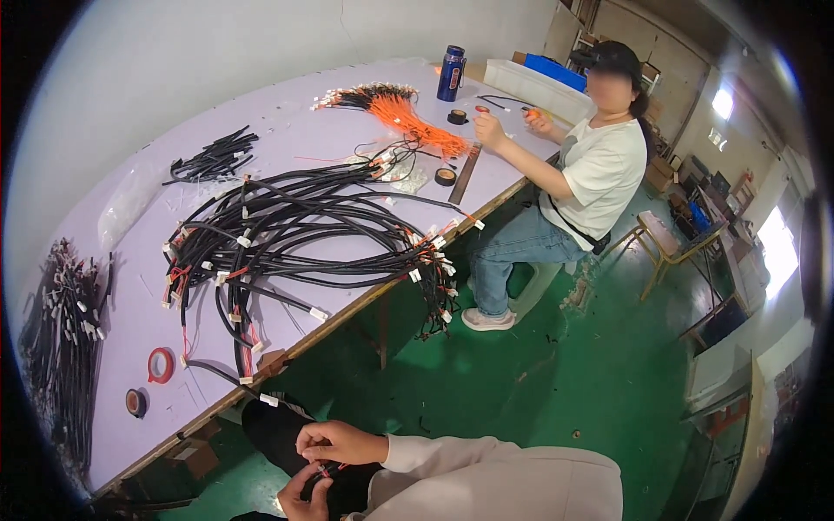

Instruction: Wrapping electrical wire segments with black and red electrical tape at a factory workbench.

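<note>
Both my hands are close together over my lap, below the table's front edge. My left hand (304, 493) is closed around a thin black cable (325, 473) with red wire showing at its end. Just above it, my right hand (343, 442) has thumb and forefinger pinched together near that cable end. What lies between those fingertips is too small to make out. Nearest to them on the table edge is a black cable with a white connector (268, 399) hanging over. Behind it spreads a large heap of black cables (304, 217) with white connectors and red wires.
A red tape roll (161, 366) and a black tape roll (135, 403) lie at the near left, beside a cable bundle (65, 347). Farther off are orange wires (408, 122), a blue flask (451, 74) and a white bin (539, 89). A co-worker (599, 165) sits at the right edge.
</note>
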Motion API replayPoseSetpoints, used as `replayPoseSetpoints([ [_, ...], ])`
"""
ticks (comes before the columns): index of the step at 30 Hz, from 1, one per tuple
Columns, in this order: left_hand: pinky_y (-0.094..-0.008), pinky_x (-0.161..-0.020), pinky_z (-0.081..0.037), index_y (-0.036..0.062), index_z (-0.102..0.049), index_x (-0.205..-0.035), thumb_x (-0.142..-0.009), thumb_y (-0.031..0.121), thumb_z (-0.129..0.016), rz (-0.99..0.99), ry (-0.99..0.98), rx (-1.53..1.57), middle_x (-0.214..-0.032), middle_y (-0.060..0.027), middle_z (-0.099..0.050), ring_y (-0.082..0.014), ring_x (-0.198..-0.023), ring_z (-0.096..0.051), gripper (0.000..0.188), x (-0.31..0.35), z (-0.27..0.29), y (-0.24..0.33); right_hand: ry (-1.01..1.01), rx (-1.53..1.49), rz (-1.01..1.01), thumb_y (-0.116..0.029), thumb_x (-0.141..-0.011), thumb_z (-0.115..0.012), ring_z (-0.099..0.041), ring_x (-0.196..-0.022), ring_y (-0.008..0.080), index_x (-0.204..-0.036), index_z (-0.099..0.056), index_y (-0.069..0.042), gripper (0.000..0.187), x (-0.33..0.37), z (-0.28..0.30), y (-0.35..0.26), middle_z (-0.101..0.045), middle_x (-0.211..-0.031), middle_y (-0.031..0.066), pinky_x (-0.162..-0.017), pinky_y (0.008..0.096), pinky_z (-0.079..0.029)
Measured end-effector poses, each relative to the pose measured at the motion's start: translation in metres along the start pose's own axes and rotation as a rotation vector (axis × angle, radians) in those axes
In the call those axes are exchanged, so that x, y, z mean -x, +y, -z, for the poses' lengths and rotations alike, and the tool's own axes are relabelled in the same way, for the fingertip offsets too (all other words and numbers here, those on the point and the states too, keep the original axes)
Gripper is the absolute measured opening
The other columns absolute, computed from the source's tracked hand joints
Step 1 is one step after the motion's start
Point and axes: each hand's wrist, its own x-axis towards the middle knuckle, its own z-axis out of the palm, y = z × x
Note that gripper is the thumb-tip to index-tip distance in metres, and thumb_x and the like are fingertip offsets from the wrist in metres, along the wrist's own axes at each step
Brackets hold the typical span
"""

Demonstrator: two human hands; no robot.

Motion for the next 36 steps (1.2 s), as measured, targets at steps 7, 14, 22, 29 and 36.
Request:
replayPoseSetpoints([
  [7, -0.0260, -0.074, -0.047, -0.0045, -0.062, -0.100, -0.081, 0.003, -0.063, 0.032, 0.005, 0.020, -0.085, -0.0081, -0.064, -0.0135, -0.078, -0.058, 0.020, 0.0009, 0.0003, -0.0003, 0.002, 0.131, 0.061, -0.010, -0.087, -0.056, -0.055, -0.069, 0.0079, -0.092, -0.053, -0.001, 0.010, -0.0026, 0.0012, 0.0040, -0.058, -0.079, 0.0021, -0.061, 0.0235, -0.045],
  [14, -0.0255, -0.074, -0.046, -0.0045, -0.061, -0.099, -0.081, 0.004, -0.063, 0.025, -0.005, 0.048, -0.084, -0.0072, -0.063, -0.0138, -0.078, -0.057, 0.019, -0.0015, 0.0004, 0.0051, -0.012, 0.112, 0.011, -0.009, -0.086, -0.057, -0.056, -0.076, 0.0089, -0.093, -0.055, 0.000, 0.011, -0.0034, 0.0022, -0.0008, -0.060, -0.083, 0.0033, -0.068, 0.0240, -0.046],
  [22, -0.0258, -0.074, -0.046, -0.0045, -0.061, -0.099, -0.081, 0.004, -0.063, 0.018, -0.013, 0.042, -0.085, -0.0070, -0.063, -0.0139, -0.079, -0.057, 0.019, -0.0012, 0.0011, 0.0043, 0.012, 0.058, -0.008, -0.007, -0.086, -0.056, -0.057, -0.074, 0.0089, -0.093, -0.055, 0.001, 0.011, -0.0034, 0.0020, 0.0003, -0.060, -0.084, 0.0043, -0.069, 0.0249, -0.047],
  [29, -0.0260, -0.076, -0.046, -0.0038, -0.062, -0.099, -0.081, 0.004, -0.063, 0.039, -0.011, 0.041, -0.088, -0.0074, -0.064, -0.0139, -0.081, -0.058, 0.020, -0.0006, 0.0014, 0.0025, 0.014, 0.074, 0.010, -0.007, -0.086, -0.056, -0.057, -0.071, 0.0078, -0.093, -0.055, 0.000, 0.010, -0.0023, 0.0009, 0.0023, -0.060, -0.080, 0.0030, -0.066, 0.0238, -0.046],
  [36, -0.0260, -0.076, -0.046, -0.0029, -0.062, -0.100, -0.081, 0.003, -0.063, 0.050, -0.003, 0.068, -0.088, -0.0067, -0.064, -0.0133, -0.081, -0.058, 0.020, 0.0028, 0.0030, -0.0025, 0.022, 0.047, -0.006, -0.007, -0.086, -0.056, -0.057, -0.071, 0.0077, -0.092, -0.055, 0.000, 0.010, -0.0032, -0.0020, 0.0026, -0.060, -0.081, 0.0033, -0.066, 0.0239, -0.046],
])
